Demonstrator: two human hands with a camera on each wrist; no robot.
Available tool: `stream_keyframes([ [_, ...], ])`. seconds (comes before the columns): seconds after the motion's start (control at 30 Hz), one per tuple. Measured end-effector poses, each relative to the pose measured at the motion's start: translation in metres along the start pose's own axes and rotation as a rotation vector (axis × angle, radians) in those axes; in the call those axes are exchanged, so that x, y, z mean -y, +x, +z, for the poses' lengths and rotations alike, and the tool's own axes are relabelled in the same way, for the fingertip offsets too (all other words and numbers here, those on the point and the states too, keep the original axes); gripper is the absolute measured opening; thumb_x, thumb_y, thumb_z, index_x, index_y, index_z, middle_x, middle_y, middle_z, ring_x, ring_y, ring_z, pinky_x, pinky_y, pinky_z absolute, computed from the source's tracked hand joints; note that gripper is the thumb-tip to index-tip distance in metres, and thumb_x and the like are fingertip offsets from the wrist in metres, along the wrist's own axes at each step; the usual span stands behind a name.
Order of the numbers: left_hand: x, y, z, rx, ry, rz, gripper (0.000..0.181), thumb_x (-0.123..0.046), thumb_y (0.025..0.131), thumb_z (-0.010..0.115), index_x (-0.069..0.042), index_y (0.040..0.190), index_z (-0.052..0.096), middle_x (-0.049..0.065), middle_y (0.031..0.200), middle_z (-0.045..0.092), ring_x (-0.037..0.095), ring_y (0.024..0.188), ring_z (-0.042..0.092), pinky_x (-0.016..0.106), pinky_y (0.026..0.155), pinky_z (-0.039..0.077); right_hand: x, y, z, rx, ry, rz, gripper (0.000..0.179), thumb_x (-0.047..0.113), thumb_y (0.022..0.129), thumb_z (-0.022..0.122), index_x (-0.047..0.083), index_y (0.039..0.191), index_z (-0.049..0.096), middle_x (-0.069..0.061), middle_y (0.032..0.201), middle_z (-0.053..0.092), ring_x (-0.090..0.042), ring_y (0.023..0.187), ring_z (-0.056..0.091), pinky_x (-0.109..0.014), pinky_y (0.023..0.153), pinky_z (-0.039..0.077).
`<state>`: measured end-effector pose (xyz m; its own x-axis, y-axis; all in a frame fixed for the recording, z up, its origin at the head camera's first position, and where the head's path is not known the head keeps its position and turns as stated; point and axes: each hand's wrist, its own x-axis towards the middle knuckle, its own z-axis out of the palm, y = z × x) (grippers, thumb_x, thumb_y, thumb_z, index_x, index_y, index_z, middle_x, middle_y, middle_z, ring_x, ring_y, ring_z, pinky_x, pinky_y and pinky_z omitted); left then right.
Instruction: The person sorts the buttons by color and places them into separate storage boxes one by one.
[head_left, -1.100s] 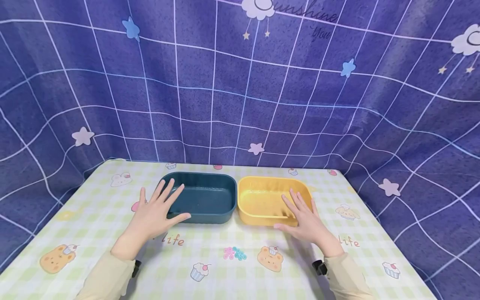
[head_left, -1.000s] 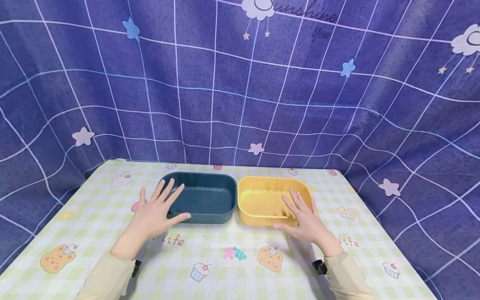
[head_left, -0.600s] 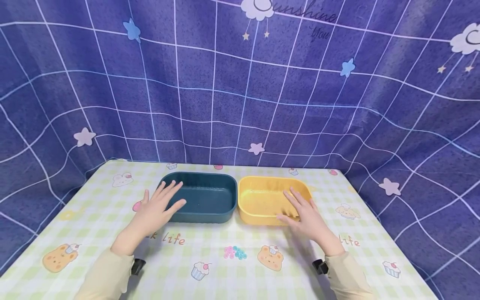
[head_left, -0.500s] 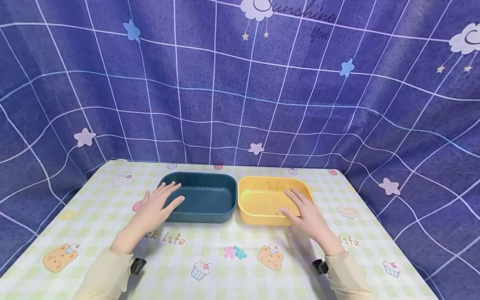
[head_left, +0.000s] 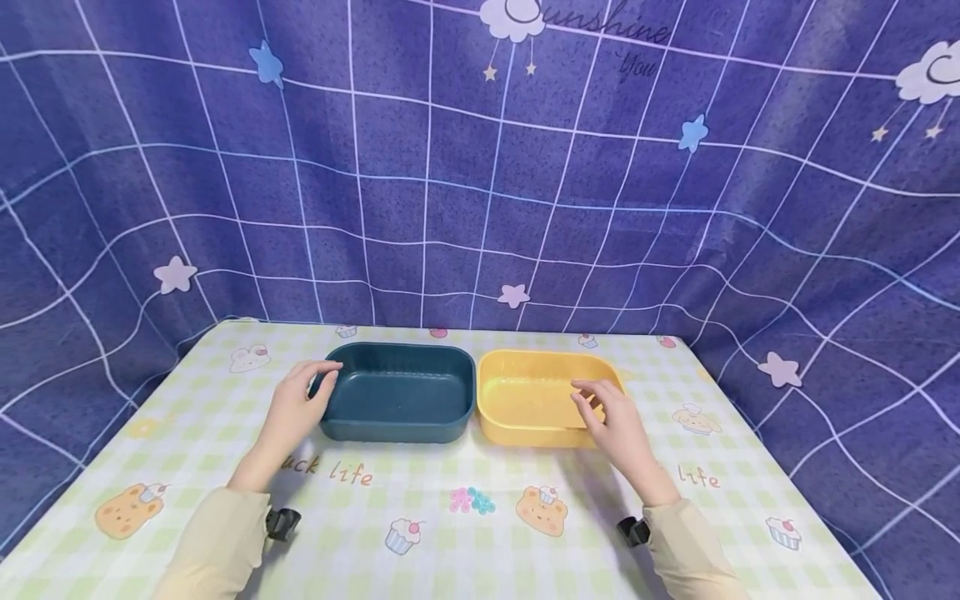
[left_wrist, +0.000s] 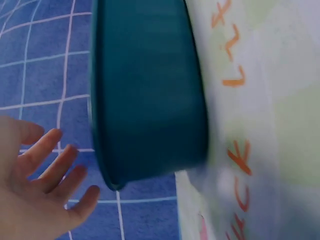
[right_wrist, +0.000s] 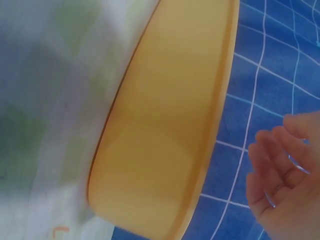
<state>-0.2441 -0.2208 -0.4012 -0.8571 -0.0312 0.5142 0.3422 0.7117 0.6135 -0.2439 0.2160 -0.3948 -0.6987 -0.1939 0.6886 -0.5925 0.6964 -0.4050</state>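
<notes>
A dark teal tray (head_left: 397,432) and a yellow tray (head_left: 525,435) stand side by side on the table, their near corners almost meeting. My left hand (head_left: 296,400) hovers at the teal tray's left end, fingers loosely bent, thumb apart from them. In the left wrist view that hand (left_wrist: 45,185) holds nothing and is apart from the tray's rim. Over the right part of the yellow tray, my right hand (head_left: 618,425) has loosely curved fingers. The right wrist view shows this hand (right_wrist: 285,175) beyond the rim, also holding nothing.
A checked cloth with printed bears and cupcakes covers the table (head_left: 337,550). Small pink and teal round bits (head_left: 472,500) show in front of the trays; whether printed or loose, I cannot tell. A blue gridded curtain (head_left: 450,208) hangs behind and at the sides.
Both hands had widely spread fingers before; now the fingers are bent, with thumbs nearer to them. The left hand has shifted slightly left. The trays have stayed in place on the cloth.
</notes>
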Motion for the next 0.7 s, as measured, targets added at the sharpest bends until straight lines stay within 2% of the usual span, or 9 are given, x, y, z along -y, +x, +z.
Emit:
stream_keyframes([
  [0.07,0.005,0.001,0.001,-0.012,-0.007,-0.004,0.033,-0.019,0.097,0.051,0.001,0.121,0.057,0.027,0.130,0.050,0.045,0.125,0.041,0.060,0.102,0.031,0.003,0.000,0.001,-0.030,0.017,-0.002,0.016,0.005,0.084,0.068,0.002,0.100,0.068,-0.003,0.078,0.062,-0.009,0.065,0.054,-0.026,0.053,0.047],
  [0.17,0.011,0.003,0.002,0.019,-0.009,-0.035,0.042,-0.020,0.097,0.051,0.006,0.129,0.047,0.032,0.138,0.039,0.049,0.131,0.031,0.061,0.106,0.024,0.008,0.000,0.003,-0.053,0.053,-0.010,0.013,0.003,0.082,0.069,0.002,0.095,0.069,-0.003,0.075,0.060,-0.008,0.061,0.052,-0.022,0.052,0.046],
  [0.3,0.017,0.004,0.003,0.109,-0.003,-0.137,0.056,-0.029,0.099,0.044,0.008,0.140,0.031,0.034,0.143,0.030,0.049,0.132,0.028,0.062,0.106,0.023,0.014,-0.001,0.007,-0.058,0.099,-0.019,0.009,0.002,0.081,0.070,0.004,0.090,0.070,-0.001,0.072,0.060,-0.006,0.059,0.051,-0.021,0.051,0.047],
  [0.43,0.019,0.004,0.004,0.188,0.000,-0.225,0.064,-0.036,0.100,0.038,0.006,0.145,0.020,0.032,0.146,0.026,0.048,0.133,0.027,0.068,0.103,0.020,0.022,-0.002,0.009,-0.041,0.122,-0.018,0.008,0.005,0.081,0.071,0.007,0.089,0.071,0.003,0.070,0.059,-0.004,0.057,0.049,-0.019,0.051,0.044],
  [0.53,0.020,0.005,0.005,0.201,-0.028,-0.236,0.062,-0.029,0.101,0.038,0.009,0.145,0.017,0.035,0.146,0.023,0.049,0.134,0.023,0.066,0.105,0.017,0.030,-0.003,0.011,-0.018,0.143,-0.009,0.008,0.007,0.082,0.071,0.009,0.089,0.071,0.006,0.069,0.059,-0.003,0.056,0.048,-0.018,0.050,0.043],
  [0.7,0.021,0.006,0.008,0.201,-0.069,-0.268,0.059,-0.017,0.100,0.036,0.014,0.144,0.010,0.038,0.146,0.016,0.050,0.137,0.016,0.057,0.112,0.015,0.043,-0.005,0.016,0.036,0.163,0.002,0.007,0.012,0.084,0.070,0.012,0.090,0.071,0.009,0.067,0.058,-0.001,0.053,0.045,-0.018,0.048,0.041],
])
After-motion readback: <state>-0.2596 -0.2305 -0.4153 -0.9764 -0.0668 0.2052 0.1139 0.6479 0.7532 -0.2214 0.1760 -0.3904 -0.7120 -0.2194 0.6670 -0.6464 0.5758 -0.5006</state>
